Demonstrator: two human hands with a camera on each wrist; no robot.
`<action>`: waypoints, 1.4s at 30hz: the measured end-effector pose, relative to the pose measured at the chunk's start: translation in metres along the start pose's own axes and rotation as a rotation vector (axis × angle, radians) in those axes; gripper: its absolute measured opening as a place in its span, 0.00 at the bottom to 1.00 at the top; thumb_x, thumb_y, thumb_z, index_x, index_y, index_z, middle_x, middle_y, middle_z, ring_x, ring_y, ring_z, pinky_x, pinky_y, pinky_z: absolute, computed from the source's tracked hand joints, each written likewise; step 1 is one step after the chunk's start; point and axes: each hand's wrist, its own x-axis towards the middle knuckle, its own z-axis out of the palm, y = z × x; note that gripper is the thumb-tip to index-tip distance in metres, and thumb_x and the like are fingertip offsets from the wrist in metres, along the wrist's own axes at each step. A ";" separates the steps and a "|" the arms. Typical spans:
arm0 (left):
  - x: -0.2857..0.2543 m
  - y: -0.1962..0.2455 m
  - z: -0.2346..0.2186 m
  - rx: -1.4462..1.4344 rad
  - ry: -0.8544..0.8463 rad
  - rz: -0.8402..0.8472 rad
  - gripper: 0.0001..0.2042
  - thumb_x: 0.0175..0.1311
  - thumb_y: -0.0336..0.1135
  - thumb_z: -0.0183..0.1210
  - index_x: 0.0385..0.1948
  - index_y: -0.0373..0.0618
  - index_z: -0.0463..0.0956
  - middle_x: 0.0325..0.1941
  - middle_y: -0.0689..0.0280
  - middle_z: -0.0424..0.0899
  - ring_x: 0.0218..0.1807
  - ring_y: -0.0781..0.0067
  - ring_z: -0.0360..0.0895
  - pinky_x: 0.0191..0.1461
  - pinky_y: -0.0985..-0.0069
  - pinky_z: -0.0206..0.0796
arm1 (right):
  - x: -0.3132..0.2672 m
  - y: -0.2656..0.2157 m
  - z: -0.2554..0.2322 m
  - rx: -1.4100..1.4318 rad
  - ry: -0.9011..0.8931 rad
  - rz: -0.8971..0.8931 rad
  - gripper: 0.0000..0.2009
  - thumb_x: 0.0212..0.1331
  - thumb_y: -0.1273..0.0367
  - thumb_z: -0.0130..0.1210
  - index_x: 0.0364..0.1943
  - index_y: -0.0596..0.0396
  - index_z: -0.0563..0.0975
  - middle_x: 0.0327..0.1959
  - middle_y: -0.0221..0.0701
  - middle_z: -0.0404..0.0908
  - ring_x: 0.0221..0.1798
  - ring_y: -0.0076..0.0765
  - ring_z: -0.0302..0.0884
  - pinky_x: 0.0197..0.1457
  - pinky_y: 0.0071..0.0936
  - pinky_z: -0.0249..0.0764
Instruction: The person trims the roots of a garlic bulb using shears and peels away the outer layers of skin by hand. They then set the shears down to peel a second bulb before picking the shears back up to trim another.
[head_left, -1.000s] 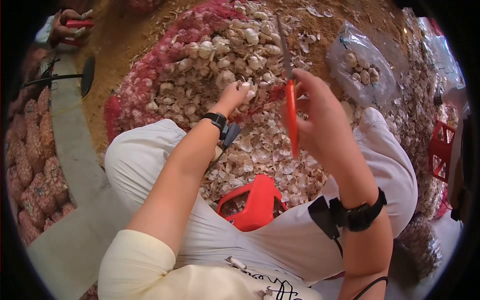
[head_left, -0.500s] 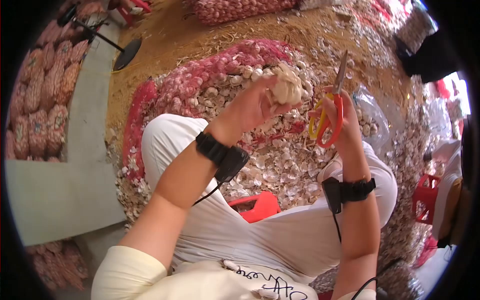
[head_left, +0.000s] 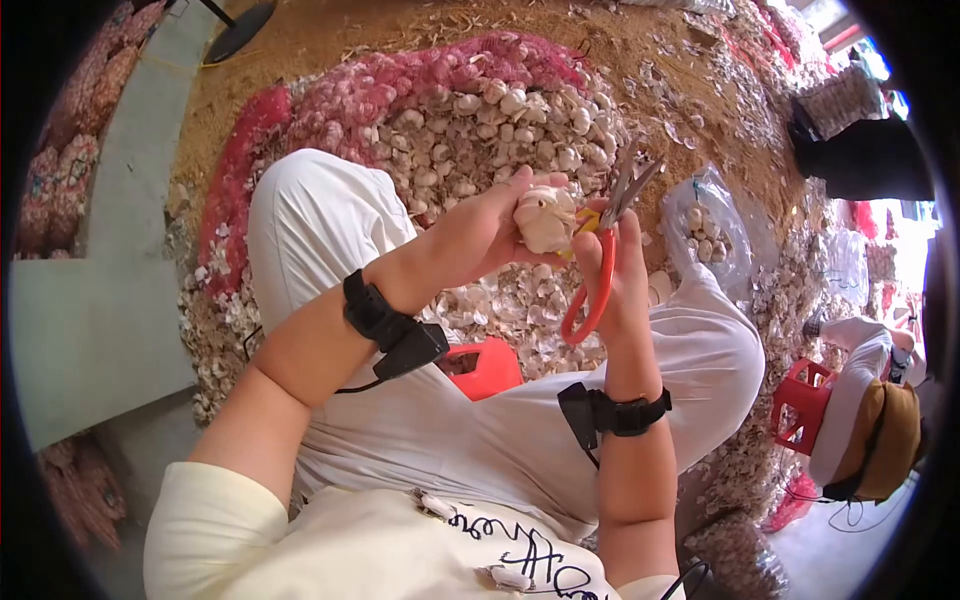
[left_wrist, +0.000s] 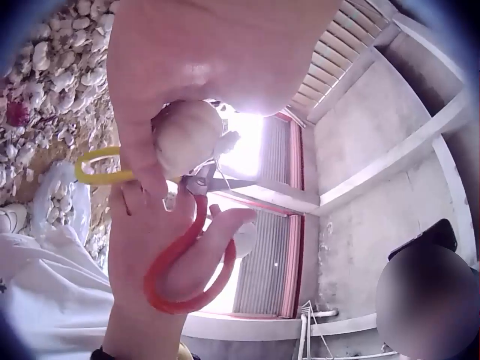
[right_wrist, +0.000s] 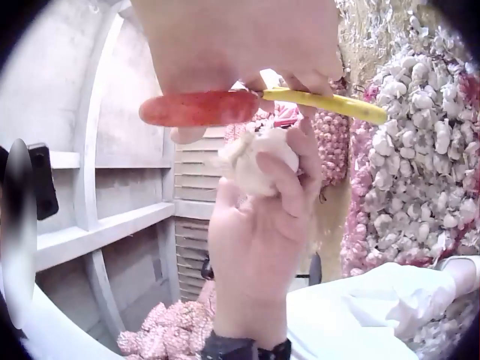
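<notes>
My left hand (head_left: 485,235) grips a whitish garlic bulb (head_left: 543,218), its fingers curled round it, as the right wrist view also shows at the bulb (right_wrist: 259,169). Close beside it, my right hand (head_left: 628,285) holds a pair of scissors (head_left: 604,268) with one red and one yellow handle. The scissor blades (head_left: 628,185) stand apart and point up and away from me in the head view. In the left wrist view the red handle (left_wrist: 169,274) loops round the thumb, and the blade pivot lies right by the garlic bulb (left_wrist: 187,139).
Ahead lies a heap of garlic bulbs (head_left: 480,145) edged by red mesh netting (head_left: 340,110). Papery peelings (head_left: 550,315) cover the ground between my legs, around a red stool (head_left: 492,368). To the right are a clear plastic bag (head_left: 735,225) with several bulbs and another red stool (head_left: 800,405).
My left hand has lifted a garlic bulb from the heap and brought it nearer me. My right hand has moved the scissors left against the bulb, and their blades have spread.
</notes>
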 end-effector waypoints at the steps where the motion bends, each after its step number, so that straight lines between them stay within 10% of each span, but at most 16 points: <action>1: 0.000 0.003 0.002 -0.021 0.045 0.008 0.28 0.75 0.53 0.34 0.67 0.41 0.55 0.59 0.57 0.73 0.61 0.66 0.71 0.64 0.60 0.65 | 0.002 0.001 -0.001 -0.010 0.009 0.020 0.29 0.59 0.60 0.62 0.60 0.54 0.63 0.42 0.31 0.74 0.46 0.26 0.74 0.49 0.24 0.71; 10: 0.013 -0.016 -0.013 0.354 0.034 -0.032 0.33 0.67 0.57 0.50 0.63 0.40 0.56 0.54 0.63 0.73 0.54 0.74 0.75 0.61 0.72 0.67 | 0.017 0.027 -0.002 -0.364 0.061 -0.171 0.28 0.49 0.66 0.67 0.55 0.56 0.69 0.46 0.37 0.72 0.51 0.41 0.71 0.55 0.36 0.68; 26: 0.002 -0.003 -0.002 0.234 -0.019 0.077 0.35 0.69 0.57 0.48 0.64 0.33 0.55 0.59 0.57 0.71 0.56 0.67 0.76 0.61 0.69 0.70 | 0.017 0.015 -0.022 -0.089 0.136 0.050 0.17 0.63 0.63 0.57 0.51 0.56 0.69 0.33 0.25 0.73 0.33 0.17 0.68 0.36 0.16 0.66; 31: 0.005 0.013 -0.015 0.102 0.078 0.227 0.35 0.70 0.59 0.40 0.65 0.34 0.54 0.63 0.54 0.68 0.63 0.60 0.70 0.66 0.67 0.66 | -0.002 0.024 -0.016 -0.528 -0.033 -0.230 0.29 0.51 0.65 0.67 0.55 0.61 0.68 0.50 0.45 0.70 0.50 0.49 0.71 0.52 0.38 0.69; 42: 0.004 0.005 -0.016 0.510 0.254 0.336 0.41 0.61 0.59 0.56 0.67 0.37 0.52 0.55 0.59 0.73 0.54 0.72 0.75 0.57 0.75 0.72 | -0.007 0.016 -0.002 -0.874 0.025 -0.171 0.27 0.51 0.62 0.66 0.54 0.56 0.70 0.49 0.48 0.72 0.48 0.57 0.72 0.48 0.42 0.71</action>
